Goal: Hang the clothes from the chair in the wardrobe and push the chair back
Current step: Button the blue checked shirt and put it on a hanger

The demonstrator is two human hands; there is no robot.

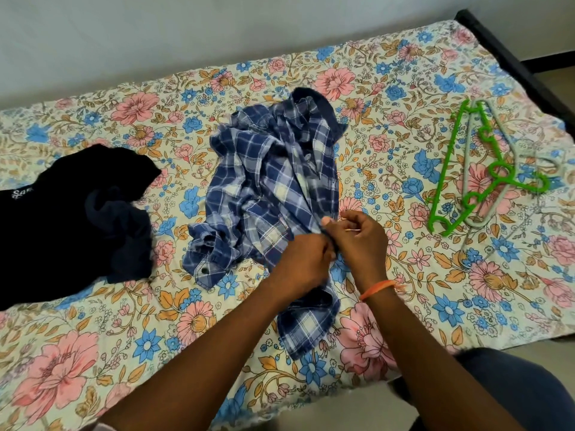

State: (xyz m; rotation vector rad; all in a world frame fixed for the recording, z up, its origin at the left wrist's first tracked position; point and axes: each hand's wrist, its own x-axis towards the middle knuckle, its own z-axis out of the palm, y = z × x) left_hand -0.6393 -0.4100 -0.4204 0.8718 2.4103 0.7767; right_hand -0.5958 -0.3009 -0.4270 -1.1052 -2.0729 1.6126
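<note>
— We've got the blue checked shirt (270, 188) lying crumpled in the middle of the bed (93, 353), its tail trailing down toward the near edge, and both hands are right on it.

— Yes, the left hand (303, 259) and the right hand (357, 237) meet at the shirt's front edge, fingers curled and pinching the cloth between them. We'd guess they're working a button or straightening the placket, so the shirt sits properly once it's hung.

— That would explain why it's spread on the bed rather than held in the air: the mattress carries the weight and both hands are free for the fiddly bit.

— And look toward the right edge: a green hanger (479, 169) lies across a grey hanger (510, 169), the two overlapping, well apart from the shirt but within reach.

— Set out ready, we'd say, one for each garment. The dark clothes (71, 213) wait in a heap by the left edge, untouched.

— We can't see the chair or the wardrobe from here, so hanging is not yet done.

— There's an orange band (378, 287) on the right wrist, too.
</note>
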